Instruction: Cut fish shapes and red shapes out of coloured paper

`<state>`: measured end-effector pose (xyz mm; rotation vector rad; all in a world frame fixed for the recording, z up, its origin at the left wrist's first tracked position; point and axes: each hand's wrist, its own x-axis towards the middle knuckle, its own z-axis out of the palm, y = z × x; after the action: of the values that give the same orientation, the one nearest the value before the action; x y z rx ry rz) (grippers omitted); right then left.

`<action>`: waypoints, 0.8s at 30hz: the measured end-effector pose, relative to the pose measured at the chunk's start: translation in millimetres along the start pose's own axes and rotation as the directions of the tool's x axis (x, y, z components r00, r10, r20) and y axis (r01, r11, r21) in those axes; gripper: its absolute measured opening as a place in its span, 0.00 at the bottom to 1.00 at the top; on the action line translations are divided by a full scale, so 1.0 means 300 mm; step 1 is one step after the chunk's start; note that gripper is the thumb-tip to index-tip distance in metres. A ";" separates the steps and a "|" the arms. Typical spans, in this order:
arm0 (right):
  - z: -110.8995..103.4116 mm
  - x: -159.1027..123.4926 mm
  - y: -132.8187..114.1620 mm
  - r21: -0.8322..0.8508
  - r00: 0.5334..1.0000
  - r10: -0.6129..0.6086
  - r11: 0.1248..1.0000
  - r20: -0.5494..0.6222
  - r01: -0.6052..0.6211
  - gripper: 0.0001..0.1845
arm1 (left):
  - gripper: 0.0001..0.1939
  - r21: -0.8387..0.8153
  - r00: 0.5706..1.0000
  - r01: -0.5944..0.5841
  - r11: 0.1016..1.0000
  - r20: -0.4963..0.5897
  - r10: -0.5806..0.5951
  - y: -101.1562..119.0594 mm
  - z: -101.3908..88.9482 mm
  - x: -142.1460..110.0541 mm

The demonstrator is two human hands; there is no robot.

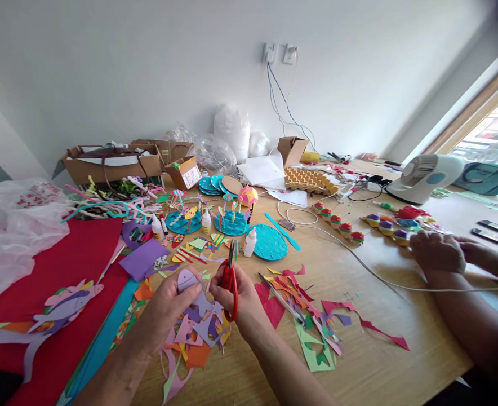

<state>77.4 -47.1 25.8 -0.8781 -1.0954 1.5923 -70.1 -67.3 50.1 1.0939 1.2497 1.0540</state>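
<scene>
A white glue bottle [249,243] is stood against the left edge of the plain blue disc [270,243], and a thin blue strip [283,232] is laid just behind it. Farther behind the disc, a yellow egg tray [310,181] is placed near white sheets. To its left, two decorated discs are set out, one [231,223] near, the other [183,222] farther off; well to its left, a red sheet [84,248] is topped with layered fish cut-outs [69,307]. To its right, a white cord [337,232] is run between the disc and the painted egg-carton strips [339,224], beyond which a co-worker's hands [438,252] are held close together. In front of the disc, the table is cluttered with coloured scraps [270,301], and more are heaped beneath the hands.

In front and to the left of the disc, a purple fish [185,279] is pinched between thumb and fingers of the left hand [170,299]. It is pale, round-headed and marked with a small eye and a curved line; its lower end is hidden. Red-handled scissors [230,282] are gripped, blades upward, by the curled right hand [243,293]; whether the blades are parted cannot be told.
</scene>
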 end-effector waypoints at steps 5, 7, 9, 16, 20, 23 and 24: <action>0.001 -0.009 0.009 -0.173 0.998 0.038 0.985 0.059 -0.027 0.13 | 0.14 -0.258 0.998 0.045 0.965 -0.039 -0.057 0.056 -0.002 -0.023; 0.008 -0.019 0.009 -0.240 0.995 0.051 0.970 0.091 -0.028 0.13 | 0.14 -0.289 0.998 0.033 0.957 -0.040 -0.047 0.069 0.002 -0.027; 0.014 -0.029 0.007 -0.283 0.991 0.047 0.959 0.124 -0.011 0.13 | 0.14 -0.296 0.998 0.010 0.955 -0.056 -0.027 0.072 0.007 -0.027; 0.036 -0.054 -0.010 -0.310 0.978 0.082 0.950 0.192 -0.018 0.20 | 0.09 -0.206 0.983 -0.104 0.973 -0.172 0.069 0.038 0.001 -0.007; 0.045 -0.057 -0.019 -0.290 0.974 0.117 0.955 0.191 -0.058 0.23 | 0.09 -0.146 0.980 -0.133 0.980 -0.166 0.108 0.021 -0.007 0.003; 0.047 -0.057 -0.020 -0.302 0.975 0.123 0.951 0.183 -0.063 0.25 | 0.09 -0.150 0.982 -0.135 0.979 -0.153 0.112 0.020 -0.004 0.004; 0.047 -0.056 -0.019 -0.302 0.975 0.124 0.951 0.183 -0.065 0.25 | 0.10 -0.157 0.982 -0.135 0.978 -0.155 0.110 0.021 -0.002 0.004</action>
<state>70.8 -66.1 36.3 -0.9935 -1.4810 1.6486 -70.5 -64.9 56.0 0.9890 1.1948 1.3284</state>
